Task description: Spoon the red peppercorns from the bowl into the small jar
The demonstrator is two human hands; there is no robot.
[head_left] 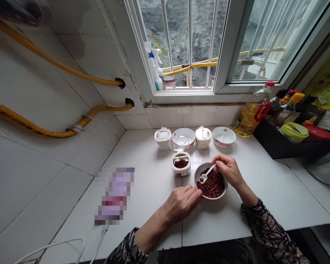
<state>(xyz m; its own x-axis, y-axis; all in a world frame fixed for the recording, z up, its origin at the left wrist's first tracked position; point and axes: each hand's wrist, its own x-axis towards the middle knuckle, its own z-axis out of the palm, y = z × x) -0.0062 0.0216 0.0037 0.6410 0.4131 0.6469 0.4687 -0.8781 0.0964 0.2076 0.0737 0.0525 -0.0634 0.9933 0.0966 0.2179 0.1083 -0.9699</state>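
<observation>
A round bowl (215,198) with a pink rim is filled with dark red-brown peppercorns (214,186). My left hand (180,201) grips its near-left rim, fingers closed together. In my right hand (228,170), a small white spoon (209,171) is pinched by its handle. The spoon's tip is over the peppercorns, with a few in its scoop. Just left of the bowl stands a cream seasoning jar (180,170), its clear lid (178,144) raised and dark peppercorns inside.
Behind stand two lidded seasoning jars (162,138) (202,138) and two floral bowls (191,136) (224,137). An oil bottle (246,117) and a black condiment box (280,146) are at right. A pixelated purple object (117,194) lies at left beside a white cable (100,238).
</observation>
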